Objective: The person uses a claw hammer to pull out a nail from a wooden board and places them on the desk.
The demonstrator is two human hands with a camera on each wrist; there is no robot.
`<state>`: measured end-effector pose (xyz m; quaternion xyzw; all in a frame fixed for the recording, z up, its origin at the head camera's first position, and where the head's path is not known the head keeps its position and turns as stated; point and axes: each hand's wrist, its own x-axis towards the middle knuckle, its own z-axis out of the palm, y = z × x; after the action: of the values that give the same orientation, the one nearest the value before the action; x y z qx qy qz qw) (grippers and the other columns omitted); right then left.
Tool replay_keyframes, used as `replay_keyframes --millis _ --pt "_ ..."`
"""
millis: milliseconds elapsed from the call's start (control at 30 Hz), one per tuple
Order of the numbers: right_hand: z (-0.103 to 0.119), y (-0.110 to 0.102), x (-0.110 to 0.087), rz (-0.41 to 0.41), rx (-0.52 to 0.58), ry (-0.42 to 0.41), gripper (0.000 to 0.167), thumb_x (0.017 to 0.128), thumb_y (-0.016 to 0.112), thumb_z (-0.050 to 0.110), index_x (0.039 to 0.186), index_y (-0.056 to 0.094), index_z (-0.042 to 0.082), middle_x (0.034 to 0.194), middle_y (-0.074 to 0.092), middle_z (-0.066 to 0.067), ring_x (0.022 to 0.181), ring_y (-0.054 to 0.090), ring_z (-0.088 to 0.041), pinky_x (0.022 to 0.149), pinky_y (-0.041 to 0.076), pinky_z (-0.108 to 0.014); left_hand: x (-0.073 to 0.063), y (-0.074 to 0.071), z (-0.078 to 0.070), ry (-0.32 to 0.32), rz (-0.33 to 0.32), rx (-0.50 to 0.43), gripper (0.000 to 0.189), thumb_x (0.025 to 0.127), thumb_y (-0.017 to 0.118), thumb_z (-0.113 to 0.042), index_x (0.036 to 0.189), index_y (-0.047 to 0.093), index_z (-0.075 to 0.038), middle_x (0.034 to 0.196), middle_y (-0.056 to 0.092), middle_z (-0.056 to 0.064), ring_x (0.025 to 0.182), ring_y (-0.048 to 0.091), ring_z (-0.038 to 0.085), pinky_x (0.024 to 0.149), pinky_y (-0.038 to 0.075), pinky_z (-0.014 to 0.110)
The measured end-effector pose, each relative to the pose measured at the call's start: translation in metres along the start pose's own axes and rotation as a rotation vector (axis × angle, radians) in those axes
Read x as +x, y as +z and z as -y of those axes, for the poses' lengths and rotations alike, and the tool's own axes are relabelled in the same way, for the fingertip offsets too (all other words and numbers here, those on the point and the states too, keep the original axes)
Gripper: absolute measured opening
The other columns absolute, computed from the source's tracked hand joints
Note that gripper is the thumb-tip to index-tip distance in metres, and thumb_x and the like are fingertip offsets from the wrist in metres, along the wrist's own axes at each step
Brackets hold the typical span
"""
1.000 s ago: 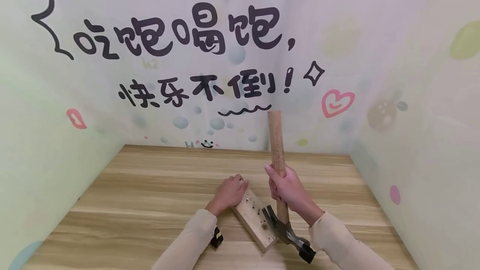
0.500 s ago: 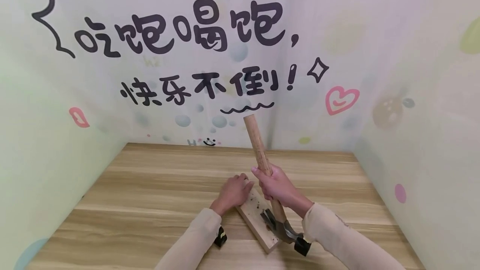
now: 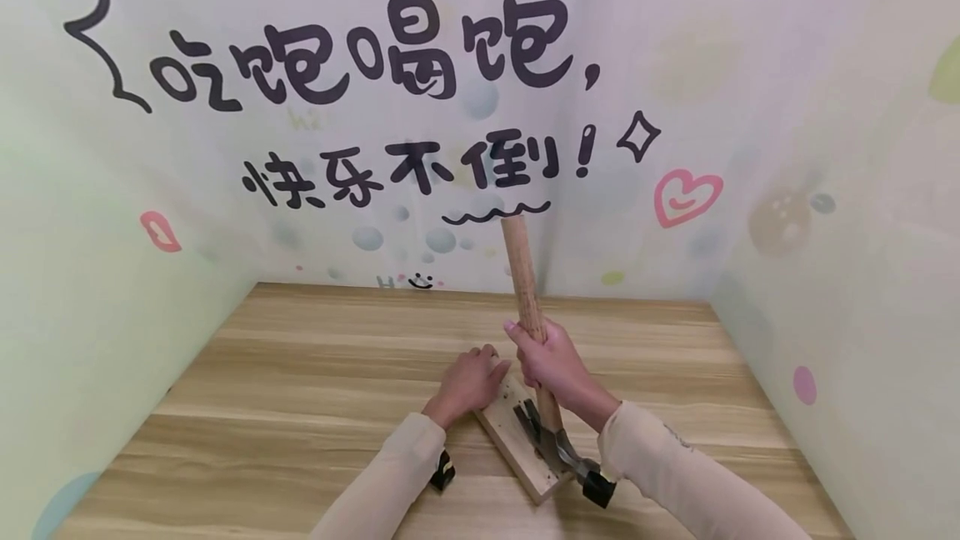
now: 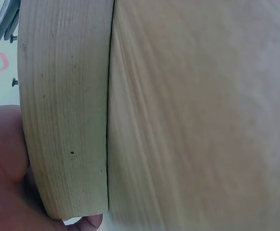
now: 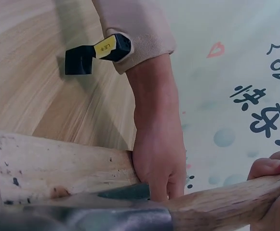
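My left hand (image 3: 471, 382) holds the far end of a pale wooden block (image 3: 512, 447), thumb on its top face and fingers round the end. In the left wrist view, two dark nails (image 4: 15, 82) stick out of that face near the thumb. A claw hammer (image 3: 555, 442) is in my right hand (image 3: 558, 365), which grips its wooden handle partway along. The handle points up, leaning a little left. Over the block's top lies the claw, while the black-tipped striking end hangs past the block's right side. Whether the claw is round a nail is hidden.
The block lies slantwise on a wood-grain table (image 3: 300, 373). Printed curtain-like walls (image 3: 420, 190) stand at the back and both sides. A black device with a yellow label (image 5: 106, 47) sits at the left sleeve's cuff.
The hammer handle first tipped left, then came slightly more upright. Its claw has shifted leftward, further over the block. My left hand stays at the block's far end; the head view has shifted slightly.
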<state>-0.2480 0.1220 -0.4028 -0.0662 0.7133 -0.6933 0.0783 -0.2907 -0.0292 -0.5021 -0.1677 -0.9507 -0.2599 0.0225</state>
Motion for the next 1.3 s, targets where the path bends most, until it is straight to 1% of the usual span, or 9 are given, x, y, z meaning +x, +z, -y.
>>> replay_keyframes --millis 233,400,500,733,900,1133,1300 --pt "-0.004 -0.001 -0.005 -0.038 0.012 -0.050 0.030 0.099 0.061 0.032 0.089 0.049 0.007 0.053 0.038 0.004 0.041 0.035 -0.009 0.041 0.031 -0.024 0.001 -0.001 -0.002 -0.028 0.036 0.014 0.040 0.105 0.046 -0.040 0.118 0.061 -0.005 0.099 0.064 0.012 0.083 0.061 0.027 0.068 0.050 0.041" --pt "-0.009 -0.001 -0.010 -0.039 0.033 -0.071 0.023 0.100 0.060 0.025 0.093 0.051 0.005 0.053 0.039 0.003 0.041 0.035 -0.010 0.041 0.031 -0.024 0.000 0.003 0.000 -0.046 0.048 0.030 0.041 0.104 0.047 -0.041 0.118 0.061 -0.006 0.099 0.064 0.011 0.078 0.059 0.023 0.064 0.049 0.039" --pt "-0.011 0.000 -0.011 -0.037 0.043 -0.084 0.020 0.100 0.060 0.023 0.094 0.051 0.005 0.053 0.039 0.004 0.041 0.035 -0.009 0.040 0.031 -0.023 -0.001 0.005 0.001 -0.044 0.041 0.030 0.039 0.104 0.048 -0.040 0.117 0.061 -0.006 0.097 0.063 0.010 0.075 0.058 0.021 0.062 0.048 0.038" --pt "-0.013 0.000 -0.014 -0.025 0.063 -0.099 0.021 0.099 0.061 0.024 0.098 0.051 0.005 0.054 0.040 0.004 0.042 0.036 -0.008 0.040 0.031 -0.022 -0.001 0.006 0.003 -0.043 0.031 0.026 0.040 0.104 0.047 -0.042 0.117 0.062 -0.007 0.099 0.064 0.010 0.082 0.061 0.024 0.065 0.049 0.040" --pt "-0.013 -0.001 -0.015 -0.016 0.070 -0.123 0.018 0.099 0.059 0.021 0.099 0.051 0.005 0.055 0.040 0.004 0.042 0.037 -0.008 0.040 0.031 -0.021 0.000 0.005 0.003 -0.043 0.033 0.022 0.039 0.104 0.048 -0.041 0.117 0.061 -0.007 0.098 0.063 0.009 0.080 0.059 0.024 0.064 0.048 0.040" --pt "-0.013 -0.002 -0.018 0.006 0.047 -0.186 0.021 0.101 0.058 0.022 0.097 0.050 0.002 0.052 0.040 0.005 0.042 0.037 -0.007 0.041 0.031 -0.021 -0.001 0.003 0.002 -0.042 0.031 0.013 0.040 0.104 0.048 -0.042 0.117 0.061 -0.007 0.098 0.063 0.009 0.078 0.058 0.021 0.063 0.048 0.038" --pt "-0.014 -0.004 -0.019 0.022 0.039 -0.238 0.023 0.101 0.057 0.020 0.096 0.048 0.000 0.051 0.039 0.006 0.041 0.036 -0.006 0.040 0.030 -0.020 0.000 0.001 0.000 -0.036 0.021 0.028 0.039 0.103 0.048 -0.043 0.115 0.062 -0.008 0.093 0.062 0.008 0.074 0.056 0.020 0.060 0.047 0.036"
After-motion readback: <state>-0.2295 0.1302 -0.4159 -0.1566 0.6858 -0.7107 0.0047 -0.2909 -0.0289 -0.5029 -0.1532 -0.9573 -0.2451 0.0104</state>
